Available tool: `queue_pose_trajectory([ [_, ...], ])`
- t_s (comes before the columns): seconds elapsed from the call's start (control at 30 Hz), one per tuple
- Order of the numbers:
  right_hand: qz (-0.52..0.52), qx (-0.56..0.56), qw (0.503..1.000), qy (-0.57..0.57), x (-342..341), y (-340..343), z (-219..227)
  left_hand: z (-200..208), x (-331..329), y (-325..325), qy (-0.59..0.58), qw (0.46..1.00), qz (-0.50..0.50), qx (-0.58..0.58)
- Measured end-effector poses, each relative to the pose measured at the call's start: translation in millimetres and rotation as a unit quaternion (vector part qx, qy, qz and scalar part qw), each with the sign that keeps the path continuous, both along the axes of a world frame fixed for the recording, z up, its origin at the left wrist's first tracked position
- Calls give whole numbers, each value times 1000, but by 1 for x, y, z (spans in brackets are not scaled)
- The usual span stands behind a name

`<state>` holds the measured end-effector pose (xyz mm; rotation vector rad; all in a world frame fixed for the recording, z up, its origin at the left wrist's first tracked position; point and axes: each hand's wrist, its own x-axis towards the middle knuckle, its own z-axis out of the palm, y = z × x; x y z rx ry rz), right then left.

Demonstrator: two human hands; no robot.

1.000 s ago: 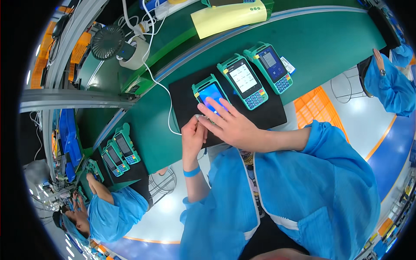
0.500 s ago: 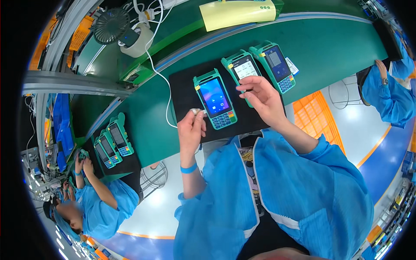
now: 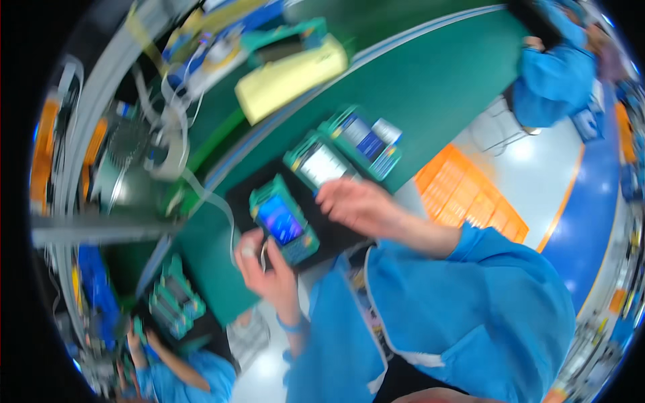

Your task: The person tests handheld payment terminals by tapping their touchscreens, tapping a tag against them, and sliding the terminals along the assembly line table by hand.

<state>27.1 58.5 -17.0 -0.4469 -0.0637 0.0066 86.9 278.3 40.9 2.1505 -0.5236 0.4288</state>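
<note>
A handheld payment terminal [image 3: 281, 221] with a green frame and lit blue-purple screen lies on a black mat [image 3: 243, 195]. My left hand [image 3: 270, 272] is at its lower left side, fingers bent round a white cable [image 3: 226, 207]; the plug end is smeared by motion. Over the lower part of a second terminal [image 3: 322, 164], with a white screen, hovers my right hand [image 3: 359, 205]. Its fingers are loosely bent with nothing visible in them. A third terminal [image 3: 366, 141] lies just beyond, to the right, beside a white label [image 3: 388, 131].
On the raised ledge at the back lies a yellow sheet [image 3: 289, 77] near another green-framed device [image 3: 285, 41]. At lower left a co-worker [image 3: 195, 373] sits by several terminals [image 3: 176, 302]. An orange crate [image 3: 470, 195] stands right of me; another person [image 3: 554, 84] sits at the far right.
My head view has swung, shifting and blurring the scene. My left hand has turned, its fingers more spread beside the first terminal. My right hand's fingers are closer together, still near the second terminal.
</note>
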Motion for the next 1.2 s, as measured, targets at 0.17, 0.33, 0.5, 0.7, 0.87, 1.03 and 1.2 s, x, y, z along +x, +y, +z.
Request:
queue_pose_trajectory([
  [0.17,59,45,996,-47,-2,24,14,-10,-26,-31,306,909,-155,-235],
  [0.33,-4,-48,997,-63,-6,14,19,-12,-27,-61,345,880,-118,-305],
  [0.5,-44,-158,984,-69,-10,9,15,-27,-23,-69,392,836,-122,-364],
  [0.7,-80,-216,963,-138,-11,15,17,-17,-23,-70,421,818,-136,-366],
  [0.87,-104,-281,942,-153,-13,17,20,-21,-21,-65,443,784,-172,-400],
  [1.03,-141,-363,908,-153,-16,12,26,-23,-22,-69,484,737,-209,-422],
  [1.2,-206,-434,863,-155,-19,-1,30,-8,-27,-84,485,730,-221,-428],
])
